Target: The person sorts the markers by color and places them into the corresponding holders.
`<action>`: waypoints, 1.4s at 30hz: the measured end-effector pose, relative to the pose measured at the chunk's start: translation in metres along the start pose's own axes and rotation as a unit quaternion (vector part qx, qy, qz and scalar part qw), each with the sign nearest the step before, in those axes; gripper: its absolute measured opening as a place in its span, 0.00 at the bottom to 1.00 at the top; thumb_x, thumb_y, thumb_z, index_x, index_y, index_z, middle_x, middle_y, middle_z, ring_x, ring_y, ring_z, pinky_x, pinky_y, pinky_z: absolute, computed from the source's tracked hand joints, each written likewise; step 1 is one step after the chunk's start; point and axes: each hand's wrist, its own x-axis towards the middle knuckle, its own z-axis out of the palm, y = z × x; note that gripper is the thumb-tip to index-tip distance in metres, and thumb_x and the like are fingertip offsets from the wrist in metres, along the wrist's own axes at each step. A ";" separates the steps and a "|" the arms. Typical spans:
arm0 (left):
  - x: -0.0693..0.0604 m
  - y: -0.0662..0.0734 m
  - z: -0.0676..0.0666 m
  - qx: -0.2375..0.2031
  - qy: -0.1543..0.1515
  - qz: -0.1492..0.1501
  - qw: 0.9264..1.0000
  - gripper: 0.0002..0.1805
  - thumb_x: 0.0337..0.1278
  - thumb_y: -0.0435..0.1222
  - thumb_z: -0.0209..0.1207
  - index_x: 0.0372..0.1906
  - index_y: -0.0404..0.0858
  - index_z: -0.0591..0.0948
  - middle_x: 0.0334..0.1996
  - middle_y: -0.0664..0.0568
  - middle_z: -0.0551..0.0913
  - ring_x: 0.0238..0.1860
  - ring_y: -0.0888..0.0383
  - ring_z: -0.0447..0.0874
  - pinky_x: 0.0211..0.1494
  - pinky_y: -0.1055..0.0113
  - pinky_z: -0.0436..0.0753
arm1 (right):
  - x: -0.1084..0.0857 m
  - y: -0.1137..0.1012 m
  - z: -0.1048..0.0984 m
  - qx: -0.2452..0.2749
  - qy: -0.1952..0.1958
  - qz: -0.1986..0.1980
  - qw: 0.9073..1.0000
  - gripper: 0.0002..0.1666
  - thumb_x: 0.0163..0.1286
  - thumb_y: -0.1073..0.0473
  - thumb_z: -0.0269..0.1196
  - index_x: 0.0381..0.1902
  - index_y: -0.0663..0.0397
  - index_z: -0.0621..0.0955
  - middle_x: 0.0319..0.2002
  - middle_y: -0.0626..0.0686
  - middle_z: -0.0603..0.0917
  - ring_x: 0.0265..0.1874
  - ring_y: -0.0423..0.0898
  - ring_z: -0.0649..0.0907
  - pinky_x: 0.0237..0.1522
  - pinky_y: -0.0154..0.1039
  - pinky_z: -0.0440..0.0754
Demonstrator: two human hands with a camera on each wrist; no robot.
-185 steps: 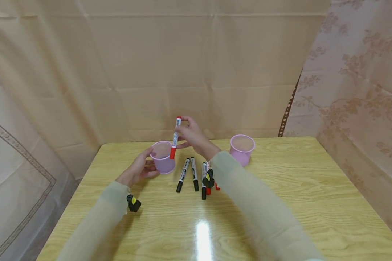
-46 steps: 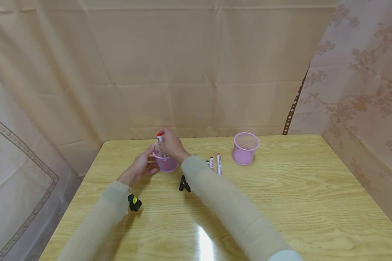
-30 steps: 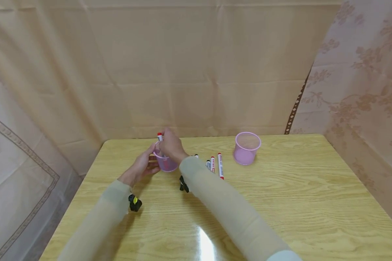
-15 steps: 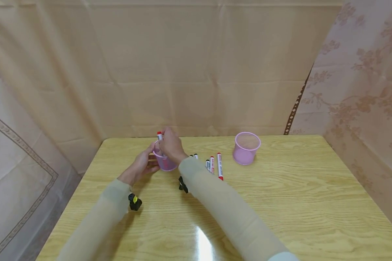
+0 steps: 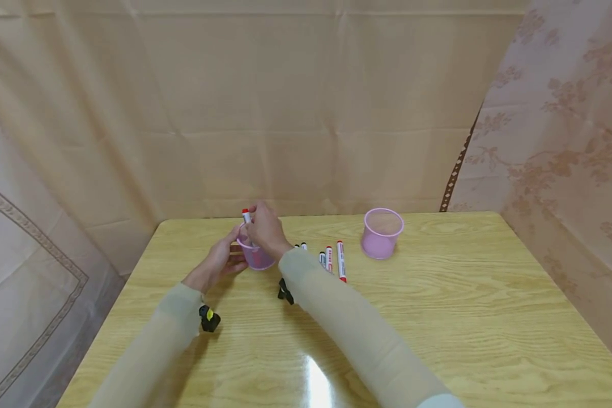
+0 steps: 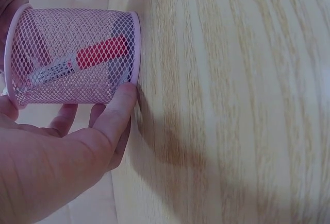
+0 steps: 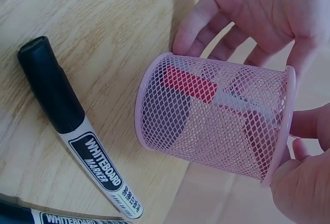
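A pink mesh cup (image 5: 257, 259) stands at the left of the table, with my left hand (image 5: 217, 262) gripping its left side. In the left wrist view the fingers of my left hand (image 6: 67, 157) curl round the cup (image 6: 77, 54). A red-capped marker (image 5: 246, 216) leans inside, its red lower end (image 7: 191, 84) seen through the mesh in the right wrist view. My right hand (image 5: 267, 231) is at the rim and pinches the marker's upper part; some of its fingers are hidden. Right of the cup lie black markers (image 7: 93, 157) and red ones (image 5: 341, 260), partly behind my right sleeve.
A second pink mesh cup (image 5: 379, 243) stands on the right half of the wooden table (image 5: 464, 294). A beige cloth (image 5: 306, 113) hangs behind the table, and a patterned cloth (image 5: 566, 170) hangs at the right.
Earlier my right hand held a red marker above the left cup's rim; now that hand is at the rim with a red marker inside. Over the last second little has moved.
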 end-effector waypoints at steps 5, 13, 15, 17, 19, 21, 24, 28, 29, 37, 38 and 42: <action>0.001 0.001 0.001 -0.007 0.004 -0.003 1.000 0.36 0.75 0.63 0.39 0.67 0.38 0.65 0.61 0.37 0.69 0.55 0.46 0.75 0.67 0.50 0.75 | 0.000 0.003 -0.002 0.015 0.003 -0.017 1.000 0.22 0.67 0.67 0.68 0.58 0.55 0.78 0.44 0.53 0.85 0.43 0.47 0.84 0.46 0.40 0.83; 0.003 0.002 0.001 -0.019 -0.004 -0.004 1.000 0.36 0.78 0.60 0.38 0.70 0.34 0.63 0.65 0.33 0.65 0.59 0.43 0.73 0.69 0.48 0.72 | -0.002 0.004 -0.011 0.028 -0.006 -0.039 0.999 0.21 0.66 0.66 0.68 0.57 0.55 0.80 0.45 0.52 0.85 0.45 0.46 0.83 0.47 0.37 0.82; 0.004 0.001 0.001 -0.019 -0.002 -0.003 1.000 0.36 0.78 0.59 0.37 0.69 0.33 0.63 0.65 0.33 0.65 0.59 0.42 0.73 0.69 0.48 0.73 | -0.002 0.005 -0.016 0.023 -0.009 -0.049 0.998 0.20 0.67 0.65 0.67 0.57 0.57 0.80 0.46 0.52 0.85 0.46 0.46 0.83 0.48 0.36 0.81; 0.005 0.001 0.001 -0.020 -0.001 -0.002 1.000 0.35 0.79 0.59 0.37 0.69 0.33 0.63 0.64 0.34 0.66 0.57 0.43 0.74 0.68 0.49 0.73 | -0.002 0.005 -0.022 0.014 -0.012 -0.063 0.998 0.20 0.68 0.65 0.66 0.58 0.58 0.80 0.47 0.53 0.84 0.47 0.47 0.82 0.49 0.36 0.81; 0.005 0.001 0.001 -0.020 0.000 -0.001 1.000 0.34 0.79 0.58 0.37 0.67 0.33 0.64 0.62 0.35 0.67 0.55 0.45 0.74 0.67 0.50 0.75 | -0.002 0.007 -0.028 0.009 -0.013 -0.075 0.997 0.20 0.69 0.65 0.65 0.58 0.60 0.80 0.47 0.54 0.84 0.48 0.47 0.82 0.49 0.36 0.81; 0.005 0.001 0.001 -0.020 -0.003 0.000 1.000 0.34 0.79 0.58 0.37 0.67 0.33 0.64 0.62 0.35 0.67 0.54 0.45 0.75 0.67 0.50 0.75 | -0.002 0.008 -0.034 0.005 -0.015 -0.080 0.997 0.20 0.70 0.64 0.65 0.58 0.61 0.79 0.48 0.55 0.84 0.49 0.48 0.82 0.49 0.35 0.80; 0.005 0.002 0.002 -0.020 -0.005 -0.002 1.000 0.35 0.79 0.58 0.38 0.68 0.32 0.64 0.62 0.34 0.67 0.54 0.45 0.75 0.66 0.51 0.76 | -0.002 0.011 -0.042 0.016 -0.020 -0.078 0.997 0.20 0.70 0.63 0.64 0.59 0.61 0.78 0.49 0.56 0.84 0.48 0.48 0.83 0.47 0.33 0.81; 0.004 0.001 0.001 -0.013 -0.010 -0.001 1.000 0.37 0.78 0.59 0.37 0.71 0.31 0.62 0.63 0.33 0.67 0.56 0.44 0.75 0.67 0.52 0.76 | -0.003 0.014 -0.052 0.065 -0.033 -0.064 0.995 0.21 0.70 0.65 0.64 0.59 0.64 0.78 0.48 0.58 0.83 0.41 0.49 0.84 0.38 0.34 0.84; 0.003 0.001 0.001 -0.011 -0.012 0.001 1.000 0.38 0.78 0.59 0.37 0.71 0.31 0.62 0.63 0.33 0.67 0.56 0.44 0.75 0.66 0.52 0.76 | -0.003 0.015 -0.054 0.077 -0.036 -0.061 0.995 0.21 0.70 0.66 0.64 0.59 0.64 0.78 0.47 0.58 0.82 0.38 0.49 0.84 0.35 0.34 0.85; 0.002 0.001 -0.001 -0.002 -0.012 0.005 1.000 0.37 0.78 0.60 0.37 0.70 0.32 0.63 0.58 0.39 0.69 0.49 0.50 0.78 0.64 0.54 0.78 | -0.010 0.017 -0.073 0.119 -0.077 -0.038 0.989 0.22 0.71 0.66 0.64 0.62 0.63 0.76 0.49 0.60 0.79 0.44 0.55 0.83 0.39 0.43 0.89; 0.003 0.001 -0.001 -0.002 -0.011 0.004 1.000 0.37 0.78 0.60 0.37 0.70 0.32 0.62 0.58 0.39 0.69 0.49 0.51 0.78 0.65 0.53 0.77 | -0.012 0.017 -0.077 0.124 -0.085 -0.032 0.988 0.23 0.72 0.66 0.63 0.63 0.63 0.75 0.49 0.60 0.79 0.45 0.56 0.82 0.39 0.45 0.89; 0.002 0.001 0.000 0.002 -0.013 0.003 1.000 0.38 0.78 0.59 0.36 0.72 0.32 0.61 0.58 0.38 0.68 0.49 0.51 0.78 0.66 0.52 0.76 | -0.013 0.026 -0.094 0.118 -0.106 -0.009 0.987 0.24 0.73 0.65 0.63 0.65 0.62 0.74 0.49 0.59 0.77 0.46 0.55 0.82 0.36 0.45 0.89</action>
